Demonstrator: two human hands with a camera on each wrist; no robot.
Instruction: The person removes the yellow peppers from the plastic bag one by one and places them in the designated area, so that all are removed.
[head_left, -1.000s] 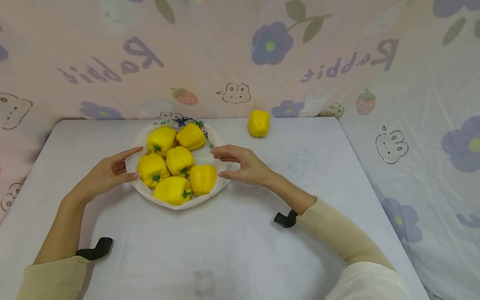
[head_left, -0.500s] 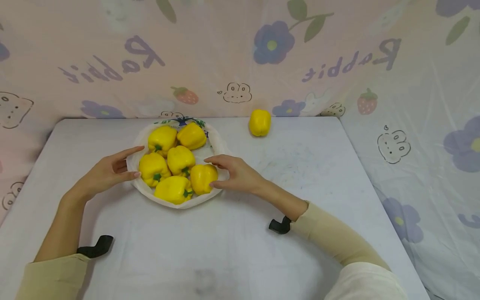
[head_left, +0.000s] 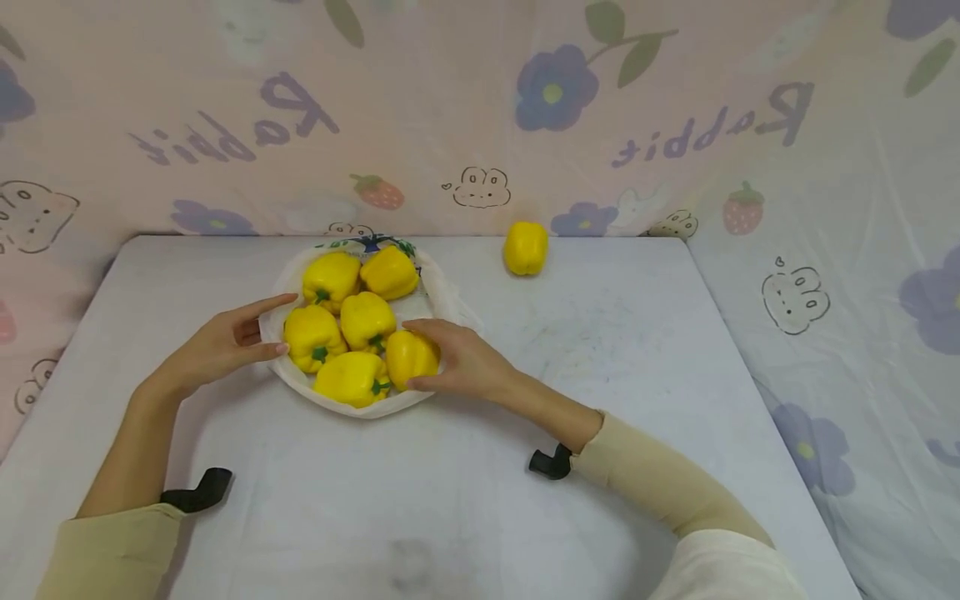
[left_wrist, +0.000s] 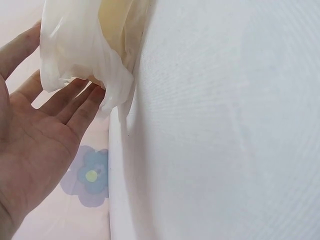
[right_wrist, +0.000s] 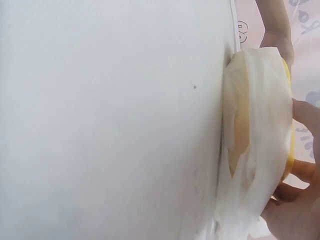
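Several yellow bell peppers (head_left: 367, 321) with green stems lie in an opened white plastic bag (head_left: 337, 407) at the back left of the table. My right hand (head_left: 468, 362) grips the rightmost bell pepper (head_left: 411, 358) in the bag, fingers over its far side and thumb at its near side. In the right wrist view the bag wall (right_wrist: 270, 115) hides most of that pepper. My left hand (head_left: 213, 346) touches the bag's left rim, its thumb and index finger apart. Its other fingers (left_wrist: 67, 102) reach to the bag's outer wall and are partly hidden there.
One more yellow bell pepper (head_left: 526, 248) stands alone at the table's back edge, right of the bag. A patterned cloth (head_left: 480, 100) with flowers and rabbits hangs behind the white table (head_left: 465, 500). Black curved pieces (head_left: 551, 462) stick out at both sleeves.
My right hand has come from the bag's right rim toward the near side and taken hold of the rightmost bell pepper. The left hand stays at the left rim.
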